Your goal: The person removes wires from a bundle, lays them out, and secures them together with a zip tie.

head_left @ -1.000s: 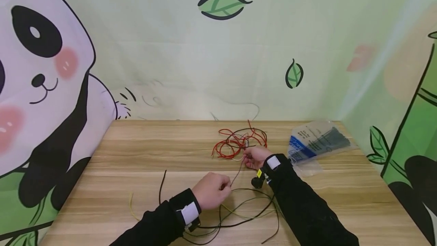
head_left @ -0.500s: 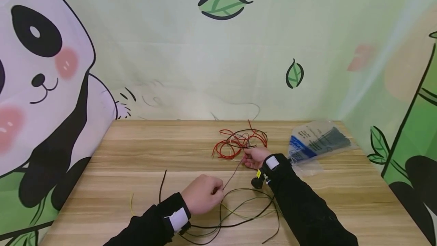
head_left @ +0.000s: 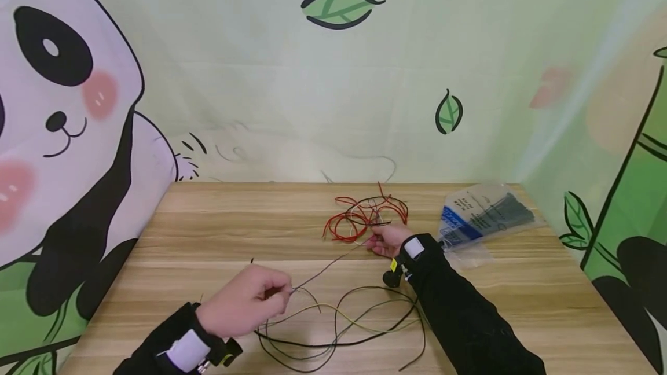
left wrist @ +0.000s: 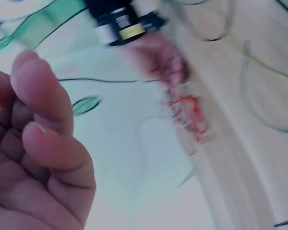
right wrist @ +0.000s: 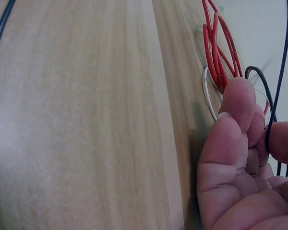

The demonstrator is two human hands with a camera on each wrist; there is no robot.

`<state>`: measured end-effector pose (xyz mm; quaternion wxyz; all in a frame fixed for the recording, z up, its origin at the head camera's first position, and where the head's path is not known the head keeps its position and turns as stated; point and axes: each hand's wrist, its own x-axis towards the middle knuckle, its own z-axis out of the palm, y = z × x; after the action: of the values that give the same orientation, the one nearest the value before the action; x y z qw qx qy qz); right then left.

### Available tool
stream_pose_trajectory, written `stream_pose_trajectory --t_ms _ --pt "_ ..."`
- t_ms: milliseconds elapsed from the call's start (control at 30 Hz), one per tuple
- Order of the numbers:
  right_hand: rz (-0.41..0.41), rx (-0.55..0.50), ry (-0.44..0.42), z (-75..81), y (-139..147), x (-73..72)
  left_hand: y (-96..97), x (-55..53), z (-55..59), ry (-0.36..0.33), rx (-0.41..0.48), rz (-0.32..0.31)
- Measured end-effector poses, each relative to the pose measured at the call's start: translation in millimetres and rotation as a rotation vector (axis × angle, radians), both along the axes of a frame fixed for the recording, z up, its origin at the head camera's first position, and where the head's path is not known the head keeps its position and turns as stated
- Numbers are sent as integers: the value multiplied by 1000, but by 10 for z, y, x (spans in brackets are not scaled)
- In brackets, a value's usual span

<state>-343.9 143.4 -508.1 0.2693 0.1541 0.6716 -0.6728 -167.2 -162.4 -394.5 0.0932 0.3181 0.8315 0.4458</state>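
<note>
A thin dark wire stretches across the table between my two hands. My left hand pinches its near end between thumb and index finger, raised over the tabletop at the left. My right hand holds the same wire at the edge of a tangled bundle of red wires, which also has black and white strands. In the right wrist view, a dark wire passes between the right thumb and fingers. The left wrist view shows the left fingertips close together; the wire runs from there toward the bundle.
Loose black wires and a yellow-green wire lie in wide loops on the wooden table, between the forearms. A clear plastic bag with a blue band and dark contents lies at the right rear. A printed cloth backdrop stands behind.
My left hand has moved left and away from the right hand, drawing out a longer stretch of the dark wire. The right hand stays at the red bundle.
</note>
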Motion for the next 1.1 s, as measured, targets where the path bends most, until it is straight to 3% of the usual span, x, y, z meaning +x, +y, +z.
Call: stream_pose_trajectory --t_ms 167,233,333,400,433,667,800,933,1100 --pt "14 12 -1 80 -12 51 -291 65 165 35 298 -99" --pt "15 10 7 92 -13 62 -410 56 196 27 491 -197" --pt "12 7 18 91 -10 69 -567 24 236 -94 826 -402" --pt "17 11 25 78 -7 68 -639 -10 268 -144 1005 -551" --pt "13 13 25 71 -6 66 -663 -13 291 -170 1077 -594" --pt "12 24 29 46 -8 50 -772 24 489 -237 1403 -778" --pt "2 41 33 50 -10 44 -955 29 490 -259 1489 -783" --pt "-7 41 33 53 -22 44 -1162 34 400 -232 1561 -693" --pt "-35 33 19 33 -21 39 -1400 89 270 -257 1787 -504"
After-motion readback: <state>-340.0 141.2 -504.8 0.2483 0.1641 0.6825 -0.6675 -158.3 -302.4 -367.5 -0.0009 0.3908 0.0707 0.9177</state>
